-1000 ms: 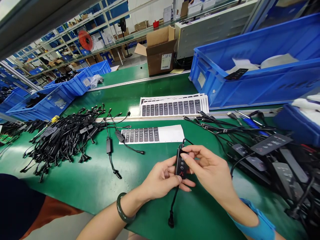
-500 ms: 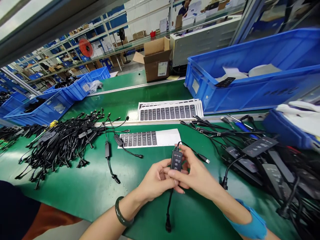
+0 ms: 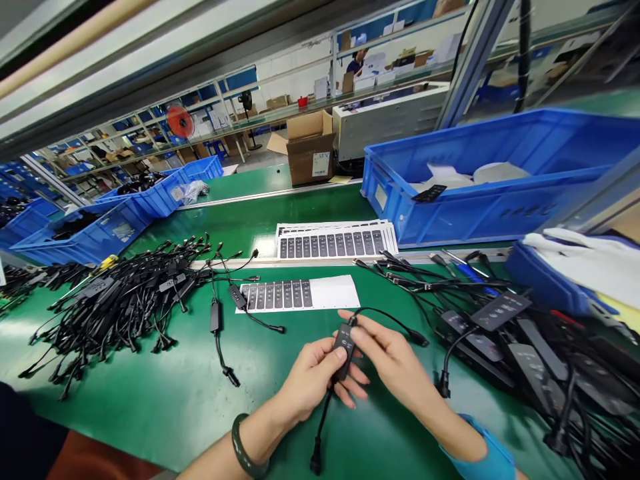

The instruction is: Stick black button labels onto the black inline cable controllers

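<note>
Open cardboard box (image 3: 303, 160) beside grey metal housing (image 3: 390, 123); red fan (image 3: 180, 122) farther back, left

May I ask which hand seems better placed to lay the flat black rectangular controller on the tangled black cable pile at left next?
Probably the left hand: it grips the controller about its middle and is nearer the cable pile. The right hand is at the controller's upper end.

A dark green bangle (image 3: 237, 441) and bright blue cuff (image 3: 495, 457) are worn.
</note>
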A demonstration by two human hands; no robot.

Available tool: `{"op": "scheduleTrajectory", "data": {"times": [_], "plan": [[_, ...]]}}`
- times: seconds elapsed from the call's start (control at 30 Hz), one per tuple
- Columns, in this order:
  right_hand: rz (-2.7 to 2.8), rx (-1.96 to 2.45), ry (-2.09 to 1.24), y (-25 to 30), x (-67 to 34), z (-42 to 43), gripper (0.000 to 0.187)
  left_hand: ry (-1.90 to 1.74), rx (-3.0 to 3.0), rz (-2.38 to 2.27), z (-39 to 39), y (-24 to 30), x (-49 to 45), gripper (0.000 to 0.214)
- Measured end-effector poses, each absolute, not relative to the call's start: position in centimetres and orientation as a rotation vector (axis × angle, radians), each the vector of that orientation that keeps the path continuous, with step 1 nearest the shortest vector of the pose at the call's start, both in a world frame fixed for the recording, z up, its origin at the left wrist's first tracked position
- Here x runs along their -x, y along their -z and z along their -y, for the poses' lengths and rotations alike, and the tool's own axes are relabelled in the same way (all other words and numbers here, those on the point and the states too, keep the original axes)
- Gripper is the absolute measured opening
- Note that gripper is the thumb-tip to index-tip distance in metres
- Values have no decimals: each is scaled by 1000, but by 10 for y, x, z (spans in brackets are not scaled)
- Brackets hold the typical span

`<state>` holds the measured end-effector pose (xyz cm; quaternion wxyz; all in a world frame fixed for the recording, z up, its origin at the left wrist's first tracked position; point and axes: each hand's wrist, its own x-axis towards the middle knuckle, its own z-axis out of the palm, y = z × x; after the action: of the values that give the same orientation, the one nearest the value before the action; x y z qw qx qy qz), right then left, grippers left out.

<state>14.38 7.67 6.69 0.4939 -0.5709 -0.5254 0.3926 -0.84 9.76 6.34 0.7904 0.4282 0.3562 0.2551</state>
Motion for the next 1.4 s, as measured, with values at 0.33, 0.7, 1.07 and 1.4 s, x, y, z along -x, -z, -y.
{"op": "scheduleTrajectory", "data": {"times": [0.33, 0.7, 1.07, 1.4], "plan": [[1347, 1372, -761, -73, -144, -78, 43, -535, -1315, -755, -107, -71, 16, 64], [1431, 2075, 315, -138, -312, -69, 45, 263, -2424, -1905, -159, -105, 129, 39], [1847, 1631, -163, -68, -190, -160, 18, 98, -2596, -1662, -163, -83, 79, 47], [1705, 1361, -380, -46, -111, -202, 29, -18, -2544, -1631, -159, -59, 80, 44]]}}
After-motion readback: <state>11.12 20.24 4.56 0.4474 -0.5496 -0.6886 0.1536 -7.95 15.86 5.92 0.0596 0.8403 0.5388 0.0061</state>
